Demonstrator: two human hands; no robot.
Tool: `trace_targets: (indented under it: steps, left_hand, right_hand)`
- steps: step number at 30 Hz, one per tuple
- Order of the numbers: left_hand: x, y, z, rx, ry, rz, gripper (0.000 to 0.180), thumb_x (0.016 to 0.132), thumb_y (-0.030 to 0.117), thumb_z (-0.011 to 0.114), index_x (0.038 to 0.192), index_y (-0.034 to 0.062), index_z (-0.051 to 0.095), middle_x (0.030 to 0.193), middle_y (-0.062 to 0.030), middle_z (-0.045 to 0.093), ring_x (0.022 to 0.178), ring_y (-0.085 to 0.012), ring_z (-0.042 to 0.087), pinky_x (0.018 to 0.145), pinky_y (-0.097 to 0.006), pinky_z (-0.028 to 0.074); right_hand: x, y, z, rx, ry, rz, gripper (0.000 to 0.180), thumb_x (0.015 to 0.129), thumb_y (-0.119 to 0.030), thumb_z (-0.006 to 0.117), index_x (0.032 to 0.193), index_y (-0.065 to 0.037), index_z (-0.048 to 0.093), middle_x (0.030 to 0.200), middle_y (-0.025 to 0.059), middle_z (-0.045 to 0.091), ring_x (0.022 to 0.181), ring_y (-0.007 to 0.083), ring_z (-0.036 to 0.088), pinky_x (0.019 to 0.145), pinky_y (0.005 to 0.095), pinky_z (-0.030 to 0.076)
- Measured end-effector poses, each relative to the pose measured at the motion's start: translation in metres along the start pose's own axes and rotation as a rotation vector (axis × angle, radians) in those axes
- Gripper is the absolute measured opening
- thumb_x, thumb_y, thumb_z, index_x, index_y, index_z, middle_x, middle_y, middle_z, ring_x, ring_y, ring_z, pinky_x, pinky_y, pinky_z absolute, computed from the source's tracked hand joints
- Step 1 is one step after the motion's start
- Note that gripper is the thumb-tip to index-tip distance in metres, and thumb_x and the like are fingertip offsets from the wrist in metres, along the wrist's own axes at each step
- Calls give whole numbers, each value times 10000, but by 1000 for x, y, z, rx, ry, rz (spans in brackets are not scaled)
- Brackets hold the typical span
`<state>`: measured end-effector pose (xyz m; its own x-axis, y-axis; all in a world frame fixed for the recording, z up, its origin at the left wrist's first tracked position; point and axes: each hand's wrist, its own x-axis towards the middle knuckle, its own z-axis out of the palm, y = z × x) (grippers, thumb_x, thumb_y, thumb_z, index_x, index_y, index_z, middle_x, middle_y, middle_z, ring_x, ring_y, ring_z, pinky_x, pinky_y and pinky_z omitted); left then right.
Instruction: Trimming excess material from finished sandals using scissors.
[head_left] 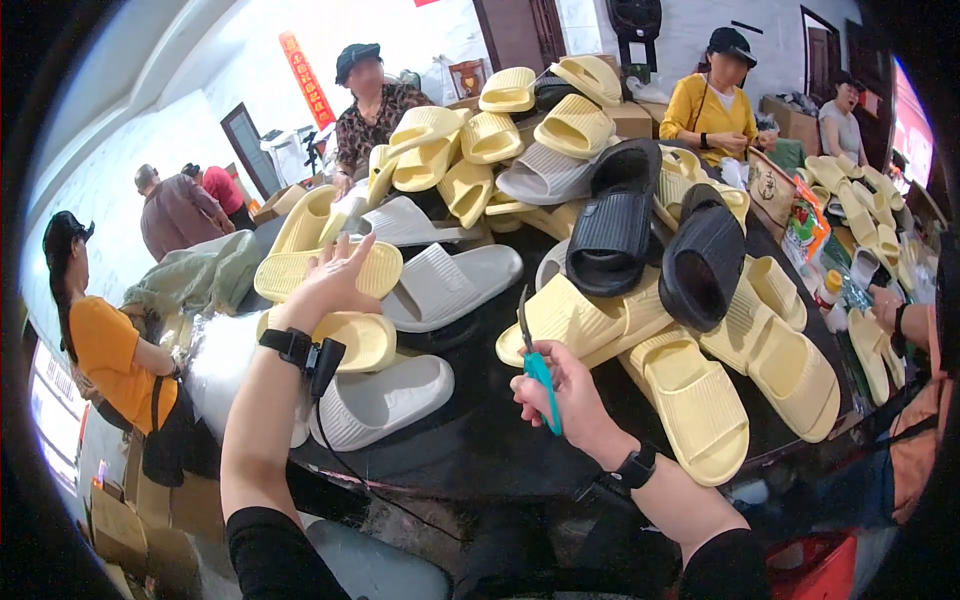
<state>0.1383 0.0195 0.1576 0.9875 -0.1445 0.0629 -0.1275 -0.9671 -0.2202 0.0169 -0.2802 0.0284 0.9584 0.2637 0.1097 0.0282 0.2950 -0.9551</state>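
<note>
My left hand lies with fingers spread over a pale yellow slide slipper at the left of the pile. Its palm seems to touch the sole, and the thumb side is partly turned from view. Below that hand are another yellow slipper and a grey slipper. My right hand grips scissors with teal handles, the dark blades pointing up. Yellow slippers lie just beyond the blades. Two black slippers rest on top of the heap.
The dark table carries a large heap of yellow, grey and black slippers. Several people sit or stand around it, one in an orange shirt. A cable hangs from my left wrist. A red container stands low at right.
</note>
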Motion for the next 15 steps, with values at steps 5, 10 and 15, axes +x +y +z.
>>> trace_targets:
  steps: [5,10,15]
  left_hand:
    - [7,-9,2,7,49,112,1126,534,408,787,1461,171,192,1306,-248,380,1280,-405,310,1054,-539,229]
    - [6,-1,-6,39,78,98,1075,547,404,765,1452,179,228,1271,-270,407,1244,-414,345,1056,-508,238]
    - [10,-12,-13,38,290,86,1073,525,429,761,1442,190,258,1200,-263,450,1161,-431,392,1021,-506,263]
  right_hand:
    - [-2,-3,1,9,-29,20,404,838,-134,628,1159,4,426,740,53,568,545,85,542,458,208,439]
    - [-1,-5,-1,-2,-4,16,373,843,-116,615,1155,-6,441,747,59,568,550,86,550,481,210,455]
    - [1,0,-1,13,-26,-9,446,844,-159,637,1180,12,398,729,42,562,536,84,531,436,206,417]
